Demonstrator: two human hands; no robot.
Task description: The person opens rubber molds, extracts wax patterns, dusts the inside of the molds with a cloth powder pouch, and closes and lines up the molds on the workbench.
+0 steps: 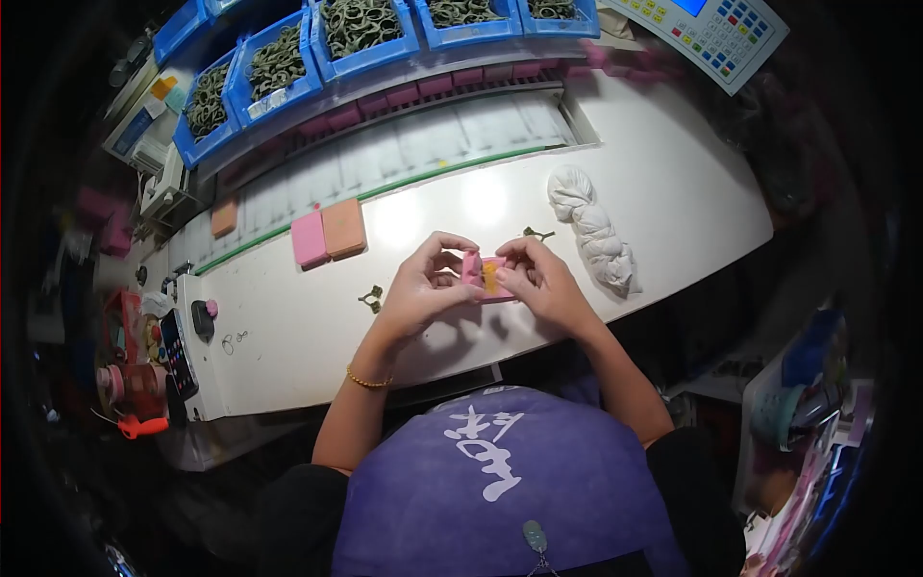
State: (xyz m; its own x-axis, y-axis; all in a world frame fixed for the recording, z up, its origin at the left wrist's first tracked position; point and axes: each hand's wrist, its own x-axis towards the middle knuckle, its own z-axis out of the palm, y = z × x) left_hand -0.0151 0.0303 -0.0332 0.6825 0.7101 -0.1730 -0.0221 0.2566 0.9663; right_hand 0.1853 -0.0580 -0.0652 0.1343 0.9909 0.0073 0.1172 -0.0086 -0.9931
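Low over the near side of the white tabletop (692, 202), holding a small pink block (470, 264) between left hand (423, 284) and right hand (546, 281). On the left, thumb and fingers curled in, pinching one end. On the right, thumb and fingertips bent over the other end, pinching close to a yellow piece (491, 278) set in the middle. Can't tell from up here about resting on the table or being held just above it.

As for progress, would call it partway through, honestly: gripping the block at both ends, not set down, with yellow showing inside. Can't count anything as finished for sure, and no clue how much is left.

Also seeing a small branched green piece (538, 234) just beyond the right hand, plus another loose green bit (371, 299) left of the left hand. Farther left, a pink slab (309, 239) touching a tan slab (344, 229). Over to the right, a twisted white cloth (594, 236). Up top, blue bins (370, 59) loaded with dark green ring-like pieces (361, 21).
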